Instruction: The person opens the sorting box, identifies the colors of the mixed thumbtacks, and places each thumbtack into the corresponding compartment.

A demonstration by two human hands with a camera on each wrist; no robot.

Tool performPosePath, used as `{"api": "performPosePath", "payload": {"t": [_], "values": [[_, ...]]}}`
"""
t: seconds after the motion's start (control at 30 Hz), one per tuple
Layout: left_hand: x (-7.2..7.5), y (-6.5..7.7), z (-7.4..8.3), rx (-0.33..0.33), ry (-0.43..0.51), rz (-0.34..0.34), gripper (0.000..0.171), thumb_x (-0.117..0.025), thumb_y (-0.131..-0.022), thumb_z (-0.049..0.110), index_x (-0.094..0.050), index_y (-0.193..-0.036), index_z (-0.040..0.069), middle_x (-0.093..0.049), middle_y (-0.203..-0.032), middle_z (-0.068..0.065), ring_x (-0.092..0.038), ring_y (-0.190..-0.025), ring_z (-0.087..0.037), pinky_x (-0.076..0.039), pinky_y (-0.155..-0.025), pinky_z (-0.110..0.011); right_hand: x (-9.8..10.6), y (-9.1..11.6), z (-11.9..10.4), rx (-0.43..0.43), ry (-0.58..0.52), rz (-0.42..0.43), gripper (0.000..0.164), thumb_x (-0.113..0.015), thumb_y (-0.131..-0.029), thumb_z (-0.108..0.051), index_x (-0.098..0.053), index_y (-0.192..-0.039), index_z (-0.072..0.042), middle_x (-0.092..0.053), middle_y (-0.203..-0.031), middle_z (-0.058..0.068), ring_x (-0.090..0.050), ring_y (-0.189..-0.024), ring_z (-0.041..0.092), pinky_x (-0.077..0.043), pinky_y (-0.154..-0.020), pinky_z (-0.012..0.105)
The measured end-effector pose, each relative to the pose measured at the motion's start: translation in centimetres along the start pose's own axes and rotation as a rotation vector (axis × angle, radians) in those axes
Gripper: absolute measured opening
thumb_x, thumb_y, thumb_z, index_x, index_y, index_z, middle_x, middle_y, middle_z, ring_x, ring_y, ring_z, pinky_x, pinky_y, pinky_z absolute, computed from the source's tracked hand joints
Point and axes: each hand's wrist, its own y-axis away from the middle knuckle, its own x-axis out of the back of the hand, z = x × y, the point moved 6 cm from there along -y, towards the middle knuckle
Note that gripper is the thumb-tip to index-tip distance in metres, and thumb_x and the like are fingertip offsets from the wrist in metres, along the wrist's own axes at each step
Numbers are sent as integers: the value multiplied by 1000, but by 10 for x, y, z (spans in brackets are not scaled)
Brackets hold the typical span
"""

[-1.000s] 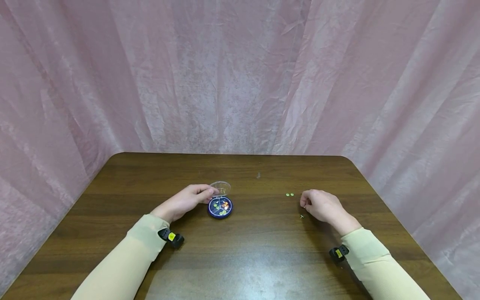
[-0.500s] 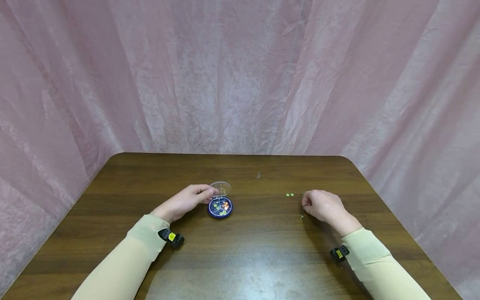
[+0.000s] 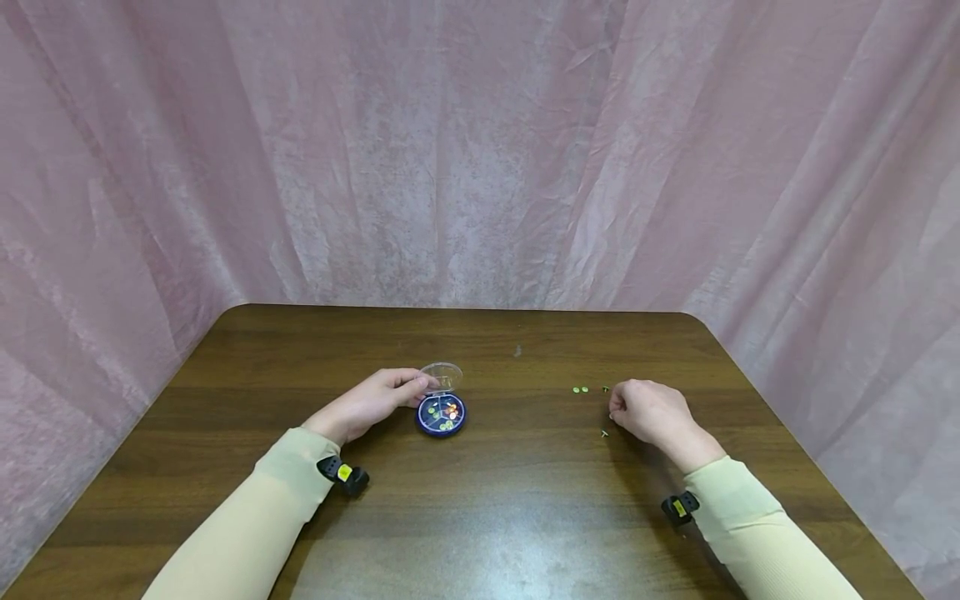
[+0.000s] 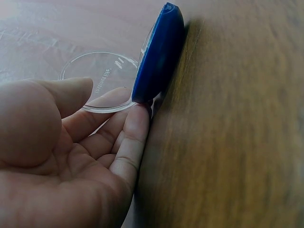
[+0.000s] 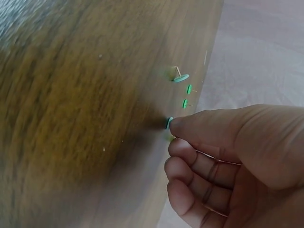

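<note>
A round blue case (image 3: 441, 430) lies on the table with its clear lid (image 3: 442, 377) raised. Green and orange thumbtacks (image 3: 450, 410) sit in its divided compartments. My left hand (image 3: 375, 400) holds the lid at its left edge, thumb on one side and fingers on the other; its fingertips reach the case's hinge side in the left wrist view. My right hand (image 3: 651, 412) pinches a green thumbtack (image 5: 169, 123) between thumb and forefinger, low over the table. Its other fingers are curled, and the tack's pin is hidden.
Two green thumbtacks (image 3: 581, 390) lie side by side left of my right hand. Another thumbtack (image 3: 606, 389) lies just beyond its fingertips, and one more thumbtack (image 3: 604, 433) lies nearer me. A pink curtain (image 3: 480, 167) hangs behind the wooden table (image 3: 480, 333).
My right hand has shifted slightly right, bringing the thumbtack beyond its fingertips into full view. The left hand, lid and case stay in place.
</note>
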Motion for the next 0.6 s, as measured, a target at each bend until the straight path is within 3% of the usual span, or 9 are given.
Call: {"api": "performPosePath", "payload": {"t": [0.33,0.6], "values": [[-1,-1,0,-9,3,-5,37,-50,-105,34,-64,-130,10,-62,-131,-5,-60,-115,-22,-45,-101,-37,3,-1,1,-32,7,22,19,-60,-80,-13,-56,-65,-25,-52,-65,-9,-48,-61,12,-39,-50,33],[-2,1,1,-15,-8,-9,39,-49,-106,34,-63,-132,9,-62,-132,-4,-60,-116,-21,-45,-101,-37,17,-9,-24,25,-150,68,9,-67,-86,-23,-67,-78,-26,-59,-73,-12,-53,-67,10,-44,-59,34]]}}
